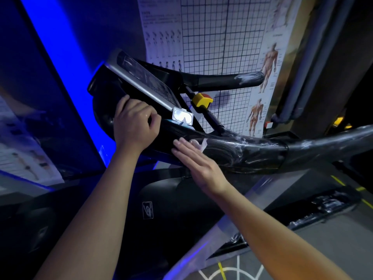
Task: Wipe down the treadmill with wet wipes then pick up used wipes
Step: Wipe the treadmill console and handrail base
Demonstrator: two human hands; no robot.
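The right hand's fingers (pixel 181 146) are lying straight and close together, flat, pressing a crumpled white wipe (pixel 199 144) onto the black handrail (pixel 252 152). Most of the wipe is sitting under the fingers, and only a bit is peeking out on their far side. The right hand (pixel 198 164) is crossing the rail at a slant, with the fingertips pointing up-left toward the console (pixel 145 79) and the wrist trailing down-right. The rail's long axis is running from the fingertips off to the right, so most of its length is lying on the wrist side, probably calling for a slide back along that axis with the palm kept flat. The film on the rail is looking wrinkled and shiny, which could be snagging the wipe. The left hand (pixel 135 122) is sitting just up-left of the right, its fingers curled over the console's lower lip and gripping it, probably bracing. It is holding no wipe, so the right hand is the one working. The wipes pack (pixel 182 116) is standing with its lid open between the left hand's knuckles and the yellow stop button (pixel 201 99), near both hands and closer to the left.
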